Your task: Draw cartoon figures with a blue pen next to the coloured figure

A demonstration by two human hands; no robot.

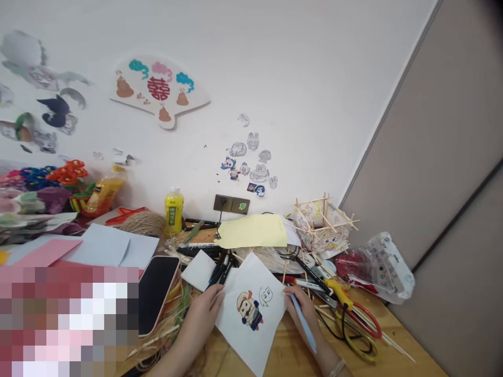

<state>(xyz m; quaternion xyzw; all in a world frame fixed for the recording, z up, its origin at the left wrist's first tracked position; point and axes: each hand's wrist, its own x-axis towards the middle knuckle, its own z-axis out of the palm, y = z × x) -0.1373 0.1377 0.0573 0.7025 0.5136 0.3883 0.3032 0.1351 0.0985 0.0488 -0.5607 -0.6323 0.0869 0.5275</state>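
A white sheet of paper (253,309) with a coloured cartoon figure drawn on it lies on the wooden table (291,356). My left hand (204,311) rests on the sheet's left edge, fingers curled against it. At the sheet's right edge, my right hand (304,309) is closed around a light blue pen (303,323), whose tip points toward the paper. Several black markers (220,272) lie just above the sheet.
A black phone (155,293) lies left of the paper, beside pink and blue card sheets (98,246). Red-handled scissors (363,319), a yellow tool, a stick lantern frame (322,222), a plastic bag (377,267), twine, a yellow bottle (174,209) and a yellow sheet (251,231) crowd the table.
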